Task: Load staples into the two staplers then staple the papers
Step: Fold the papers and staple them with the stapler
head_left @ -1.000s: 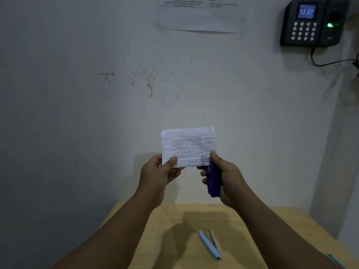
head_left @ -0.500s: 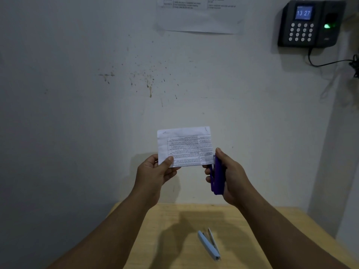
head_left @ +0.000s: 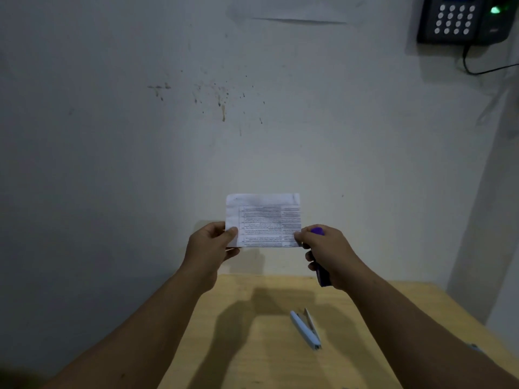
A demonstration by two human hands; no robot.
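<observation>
Two hands [head_left: 209, 248] [head_left: 330, 255] at paper's [head_left: 262, 220] side edges

Materials and finishes at the stapling station.
Matt white printed papers [head_left: 263, 220], thin and smooth, meet a purple stapler [head_left: 320, 256] of smooth, slightly glossy plastic. On the table [head_left: 379, 318], pale yellow wood with a dull, faintly grained finish, the light blue stapler [head_left: 304, 329] at 5 o'clock of the papers shows a smooth plastic shell and a thin grey, metal-looking strip. The wall [head_left: 112, 164] is matt, stained plaster; the keypad device [head_left: 460, 21] at 1 o'clock is dark plastic.
</observation>
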